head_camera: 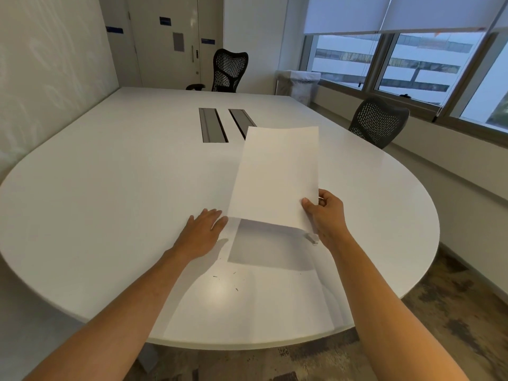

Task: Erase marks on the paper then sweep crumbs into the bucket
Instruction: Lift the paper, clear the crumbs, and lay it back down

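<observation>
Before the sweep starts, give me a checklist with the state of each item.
1. Paper lifted off the table: ok, right hand pinches its near corner.
2. Left hand free for sweeping: ok, flat on the table, holding nothing.
3. Crumbs exposed: ok, dark specks lie near the table's front edge.
4. Bucket in place: cannot tell, none in view.
5. Marks erased: cannot tell, the visible side looks blank.

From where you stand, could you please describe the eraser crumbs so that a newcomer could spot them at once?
Start at the big white table and come to its near, rounded end. Below the paper held up by the right hand, the crumbs are tiny dark flecks scattered on the bare surface, the only specks there.
</observation>
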`<state>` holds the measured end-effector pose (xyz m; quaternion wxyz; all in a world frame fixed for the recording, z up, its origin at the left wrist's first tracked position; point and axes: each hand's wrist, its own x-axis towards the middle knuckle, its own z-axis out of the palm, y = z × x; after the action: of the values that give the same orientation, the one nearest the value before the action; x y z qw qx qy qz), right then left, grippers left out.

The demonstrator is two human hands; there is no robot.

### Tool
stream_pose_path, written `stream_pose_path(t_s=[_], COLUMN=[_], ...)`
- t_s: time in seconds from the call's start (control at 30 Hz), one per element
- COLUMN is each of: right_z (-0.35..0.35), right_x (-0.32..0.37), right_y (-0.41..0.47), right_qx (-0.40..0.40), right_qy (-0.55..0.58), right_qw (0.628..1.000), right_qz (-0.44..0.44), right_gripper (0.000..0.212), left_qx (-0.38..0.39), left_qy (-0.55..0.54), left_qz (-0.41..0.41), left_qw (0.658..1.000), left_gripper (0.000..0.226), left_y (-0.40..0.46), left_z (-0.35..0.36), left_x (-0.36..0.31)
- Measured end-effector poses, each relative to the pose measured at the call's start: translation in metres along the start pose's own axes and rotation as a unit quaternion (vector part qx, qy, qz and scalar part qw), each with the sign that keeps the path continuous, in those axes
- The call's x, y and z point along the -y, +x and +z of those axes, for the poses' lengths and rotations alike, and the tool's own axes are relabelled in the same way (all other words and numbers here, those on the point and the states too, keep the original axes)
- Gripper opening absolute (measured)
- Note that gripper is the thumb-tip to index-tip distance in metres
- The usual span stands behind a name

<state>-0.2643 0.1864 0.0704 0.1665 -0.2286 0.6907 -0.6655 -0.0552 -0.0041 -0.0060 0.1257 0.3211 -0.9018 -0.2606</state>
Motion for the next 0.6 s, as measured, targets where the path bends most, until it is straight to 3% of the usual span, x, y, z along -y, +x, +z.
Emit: stream_pose_path(t_s=[0.1, 0.23, 0.37, 0.5, 0.6], right_z=[0.006, 0.014, 0.028, 0.035, 0.036], right_x=[-0.006, -0.02, -0.031, -0.042, -0.051], right_y=[0.02, 0.044, 0.058, 0.064, 0.062], right_qx=[-0.007, -0.038, -0.045, -0.039, -0.025], right_qy=[-0.038, -0.148, -0.248, -0.348, -0.409], right_qw=[0.999, 0.988, 0.967, 0.937, 0.912], right_qz=[0.014, 0.029, 0.028, -0.008, -0.027], right_gripper=[0.02, 0.014, 0.033, 0.029, 0.043], left_qx=[0.026, 0.034, 0.041, 0.036, 0.038], left_qy=[0.064, 0.064, 0.071, 0.069, 0.073], left_qz=[0.024, 0.03, 0.032, 0.04, 0.041], left_qw=[0.997, 0.997, 0.996, 0.996, 0.996], left_gripper=[0.06, 0.06, 0.055, 0.053, 0.052], left_y=[-0.002, -0.001, -0.001, -0.002, -0.003], left_z=[0.006, 0.006, 0.006, 0.004, 0.003], left_x=[0.003, 0.005, 0.005, 0.002, 0.001])
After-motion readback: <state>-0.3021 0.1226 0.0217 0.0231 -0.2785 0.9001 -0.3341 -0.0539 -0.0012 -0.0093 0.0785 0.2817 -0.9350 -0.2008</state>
